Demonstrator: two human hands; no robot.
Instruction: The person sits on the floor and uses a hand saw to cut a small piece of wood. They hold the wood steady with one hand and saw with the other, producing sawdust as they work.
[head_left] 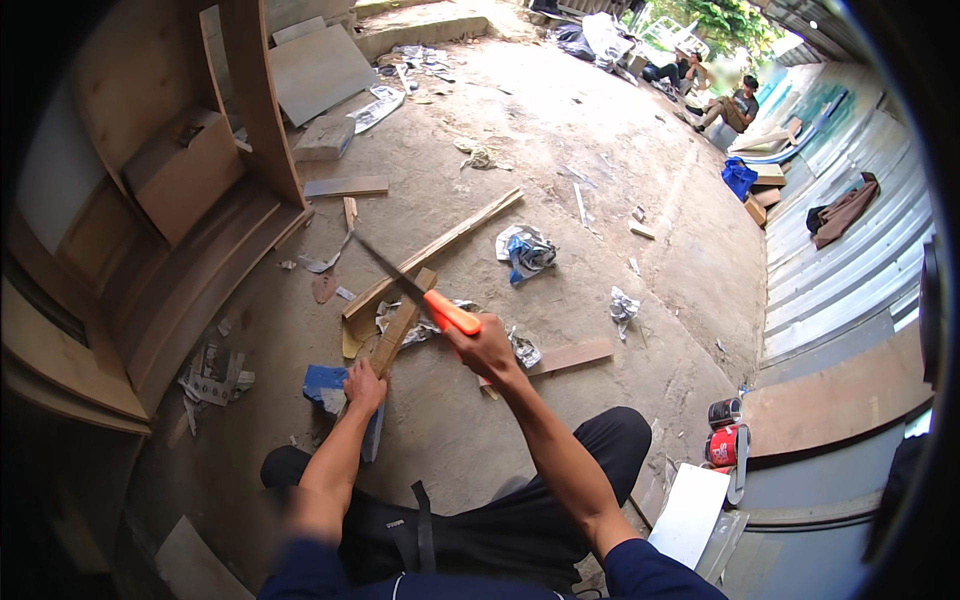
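Note:
In my right hand [484, 348] is a handsaw [453, 313] with an orange handle, the fingers wrapped round the grip. Its dark blade points forward and left, crossing over the far end of a short wooden strip [398, 328]; whether the teeth touch the wood I cannot tell. My left hand [364, 386] is closed round the near part of that strip. Beside the left hand is a blue and white block [326, 386], partly hidden. A longer wooden strip [460, 235] lies on the ground just beyond, slanting away to the right.
At left stands a large wooden cabinet [180, 190]. Crumpled newspaper [525, 252] and a flat board [570, 357] lie on the concrete floor. Paint cans [724, 443] stand at right by the metal wall [830, 200]. Two people [732, 108] sit far off.

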